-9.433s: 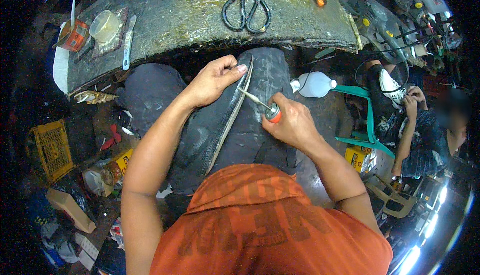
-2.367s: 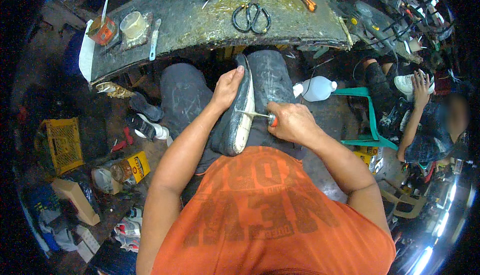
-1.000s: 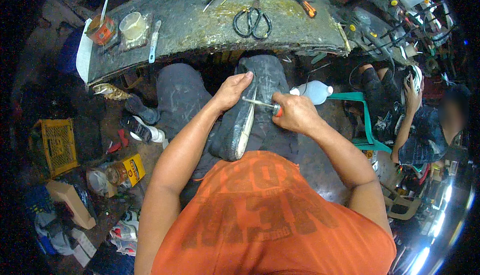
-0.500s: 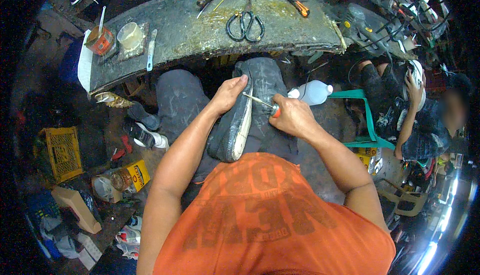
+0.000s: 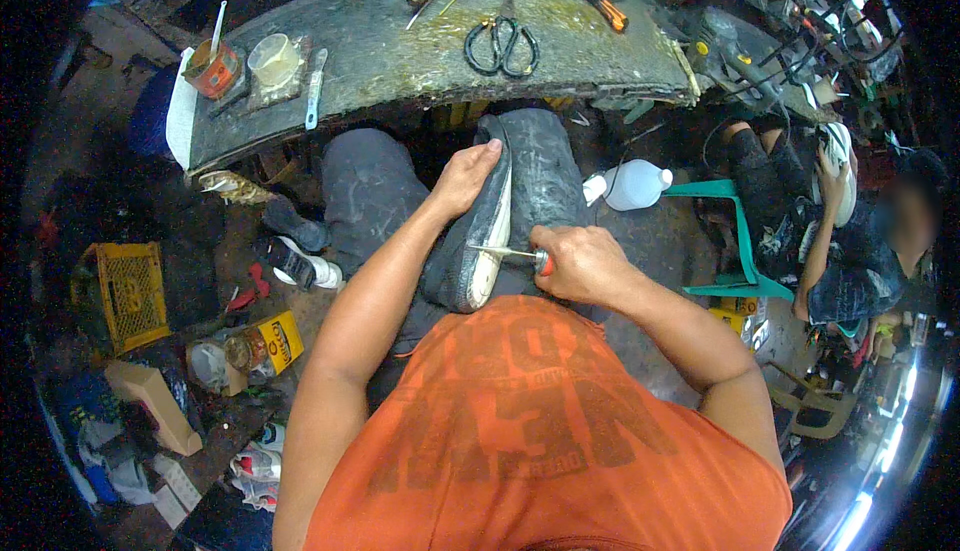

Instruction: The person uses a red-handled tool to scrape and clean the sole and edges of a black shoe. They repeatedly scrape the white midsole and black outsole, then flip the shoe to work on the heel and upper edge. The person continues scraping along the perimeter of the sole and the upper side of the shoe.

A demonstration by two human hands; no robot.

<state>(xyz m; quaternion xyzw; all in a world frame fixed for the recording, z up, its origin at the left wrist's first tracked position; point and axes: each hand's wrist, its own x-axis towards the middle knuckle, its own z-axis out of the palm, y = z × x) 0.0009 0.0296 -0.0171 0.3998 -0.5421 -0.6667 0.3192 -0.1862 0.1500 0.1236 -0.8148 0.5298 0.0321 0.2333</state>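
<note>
A dark shoe [image 5: 455, 266] with a pale sole side lies lengthwise across my lap, on my dark trousers. My left hand [image 5: 466, 181] is closed around its far end, thumb pointing away from me. In my closed right hand [image 5: 582, 263] is an awl [image 5: 518, 253] with a red-orange handle and a thin metal shaft. The shaft points left, and its tip meets the side of the shoe towards the near end. Whether the tip has gone into the material, I cannot tell.
Ahead stands a worn workbench [image 5: 400, 66] bearing black-handled scissors [image 5: 500, 48], a glue tin [image 5: 212, 73], a tub [image 5: 275, 63] and a blue-handled knife [image 5: 316, 91]. A clear jug [image 5: 638, 186] and green stool [image 5: 740, 241] are at right, near another person holding a white shoe [image 5: 838, 176].
My right hand has drawn the awl nearer my body, its tip shifting from the middle of the shoe's edge towards the near end. My left hand keeps its hold on the shoe.
</note>
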